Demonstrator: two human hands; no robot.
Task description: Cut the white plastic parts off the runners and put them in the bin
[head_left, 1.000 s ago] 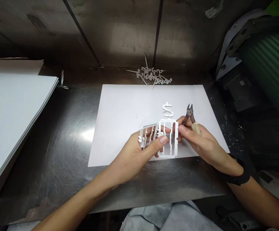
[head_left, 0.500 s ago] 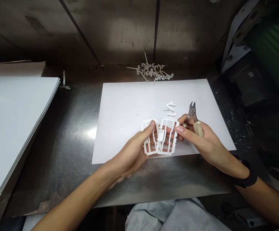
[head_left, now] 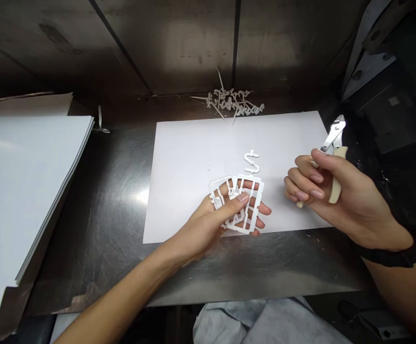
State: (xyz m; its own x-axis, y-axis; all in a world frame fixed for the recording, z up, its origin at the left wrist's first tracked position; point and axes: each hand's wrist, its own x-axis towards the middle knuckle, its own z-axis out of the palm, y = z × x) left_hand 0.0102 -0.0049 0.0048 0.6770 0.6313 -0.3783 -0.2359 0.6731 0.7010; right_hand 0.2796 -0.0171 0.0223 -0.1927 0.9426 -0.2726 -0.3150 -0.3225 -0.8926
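Head view looks down on a steel worktop (head_left: 96, 191) with a white sheet of paper (head_left: 200, 157) laid flat on it. The left hand (head_left: 211, 220) is over the near edge of that sheet, and its grip is closed on a white plastic frame (head_left: 241, 200) of thin bars: the thumb presses across the top of the frame while the fingers support it from beneath, their tips showing past its right side. The frame is tilted slightly and held just above the paper. Just beyond it, a small white S-shaped piece (head_left: 252, 162) lies loose on the sheet. The right hand (head_left: 336, 191) is well to the right of the frame, apart from it, with its grip wrapped around the pale handles of a pair of cutters (head_left: 333, 143), whose metal tip points up and away toward the right. A black band (head_left: 390, 255) sits on the right wrist. At the far edge of the sheet lies a heap of white plastic offcuts (head_left: 232, 102). A stack of white sheets (head_left: 25, 162) rests on the left of the worktop.
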